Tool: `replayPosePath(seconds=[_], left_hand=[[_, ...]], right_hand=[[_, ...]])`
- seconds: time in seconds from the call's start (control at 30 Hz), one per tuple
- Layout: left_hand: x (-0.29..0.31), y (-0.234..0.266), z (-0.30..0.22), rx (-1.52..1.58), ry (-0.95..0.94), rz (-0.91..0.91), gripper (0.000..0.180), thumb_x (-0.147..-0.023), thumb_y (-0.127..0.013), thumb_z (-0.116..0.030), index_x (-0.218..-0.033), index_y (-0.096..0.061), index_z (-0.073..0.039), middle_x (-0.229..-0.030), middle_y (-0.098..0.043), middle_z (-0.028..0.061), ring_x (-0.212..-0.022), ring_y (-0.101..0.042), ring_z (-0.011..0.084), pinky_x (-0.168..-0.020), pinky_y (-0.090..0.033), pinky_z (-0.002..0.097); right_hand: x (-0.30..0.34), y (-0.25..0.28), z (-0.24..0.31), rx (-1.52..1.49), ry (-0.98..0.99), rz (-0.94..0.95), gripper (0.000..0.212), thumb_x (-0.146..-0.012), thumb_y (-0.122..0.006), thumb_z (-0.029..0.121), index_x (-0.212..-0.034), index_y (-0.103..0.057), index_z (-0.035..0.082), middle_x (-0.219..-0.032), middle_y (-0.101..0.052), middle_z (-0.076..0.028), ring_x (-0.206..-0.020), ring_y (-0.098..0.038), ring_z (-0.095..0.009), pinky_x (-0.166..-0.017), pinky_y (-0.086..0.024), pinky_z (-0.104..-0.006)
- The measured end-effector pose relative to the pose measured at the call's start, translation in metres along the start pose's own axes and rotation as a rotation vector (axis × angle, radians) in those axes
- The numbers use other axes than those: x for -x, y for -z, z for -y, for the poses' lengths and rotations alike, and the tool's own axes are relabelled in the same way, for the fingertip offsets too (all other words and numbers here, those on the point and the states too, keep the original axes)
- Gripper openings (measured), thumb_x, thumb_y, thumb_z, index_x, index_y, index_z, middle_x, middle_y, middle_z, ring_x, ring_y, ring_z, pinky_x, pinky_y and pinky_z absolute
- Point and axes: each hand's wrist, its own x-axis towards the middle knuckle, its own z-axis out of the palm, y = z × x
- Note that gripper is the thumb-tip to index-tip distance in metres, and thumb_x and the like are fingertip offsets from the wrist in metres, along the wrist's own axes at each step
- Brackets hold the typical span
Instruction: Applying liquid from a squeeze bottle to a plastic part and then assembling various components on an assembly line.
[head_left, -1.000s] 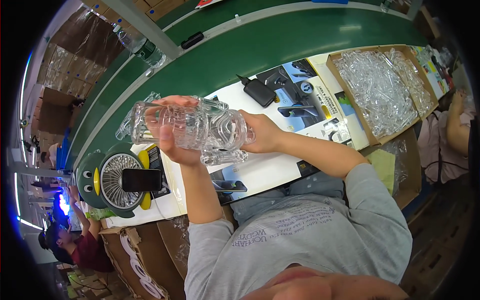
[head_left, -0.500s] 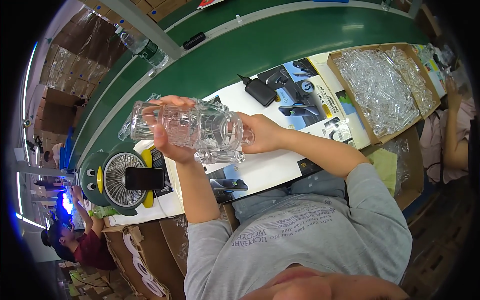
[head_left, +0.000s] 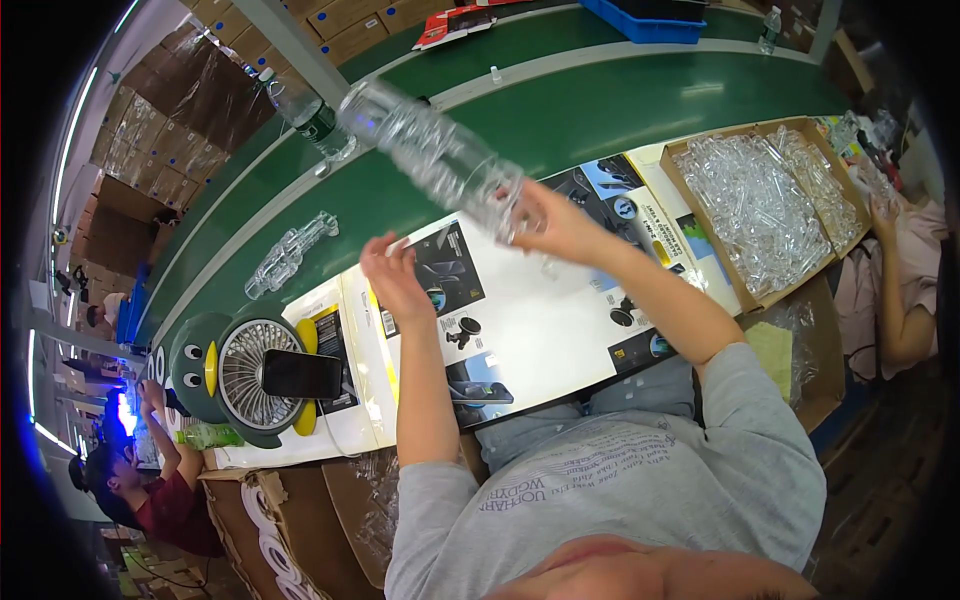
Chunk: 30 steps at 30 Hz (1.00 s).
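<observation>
while the right hand [head_left: 540, 225] grips one end of a clear bottle-shaped piece [head_left: 425, 150] over the green table [head_left: 610, 108], the left hand [head_left: 397, 285] is apart, fingers loosely curled. print's all over the white board [head_left: 540, 335], purple lettering [head_left: 540, 488] on the gray shirt [head_left: 640, 520].

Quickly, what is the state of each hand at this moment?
Left hand: empty and open, fingers slightly bent.
Right hand: closed around one end of the clear bottle-like piece.

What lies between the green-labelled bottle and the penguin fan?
In the head view, a clear plastic piece lies there on the green surface; the left hand is apart from it.
</observation>
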Motion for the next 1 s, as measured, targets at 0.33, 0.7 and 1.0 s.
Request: replayPosePath(seconds=[0.33, 0.7, 1.0], left_hand=[[0.011, -0.02, 0.056, -0.4, -0.176, 0.272, 0.015, -0.091, -0.043, -0.014, -0.101, -0.043, -0.002, -0.094, -0.05, 0.0073, -0.068, -0.052, 0.009, -0.06, -0.042, 0.0194], [0.013, -0.018, 0.059, -0.513, -0.178, 0.288, 0.019, -0.089, -0.046, -0.014, -0.102, -0.043, 0.0, -0.079, -0.052, 0.0047, -0.064, -0.049, 0.0068, -0.056, -0.037, 0.0192], [0.01, -0.014, 0.057, -0.584, -0.117, 0.327, 0.018, -0.091, -0.043, -0.015, -0.102, -0.042, -0.001, -0.091, -0.051, 0.0039, -0.067, -0.053, 0.0066, -0.059, -0.041, 0.019]], right_hand=[[-0.079, 0.149, -0.002, 1.19, -0.186, -0.074, 0.065, -0.066, -0.067, 0.054, -0.102, -0.055, 0.002, -0.084, -0.06, -0.012, -0.078, -0.058, -0.02, -0.067, -0.045, -0.0318], [-0.117, 0.205, -0.018, 1.196, -0.402, 0.247, 0.065, -0.064, -0.068, 0.052, -0.109, -0.054, 0.008, -0.094, -0.06, -0.012, -0.086, -0.058, -0.025, -0.073, -0.044, -0.0345], [-0.137, 0.192, -0.04, 1.816, -0.21, 0.008, 0.062, -0.06, -0.076, 0.031, -0.114, -0.05, 0.017, -0.111, -0.053, -0.005, -0.109, -0.048, -0.023, -0.082, -0.041, -0.0397]])
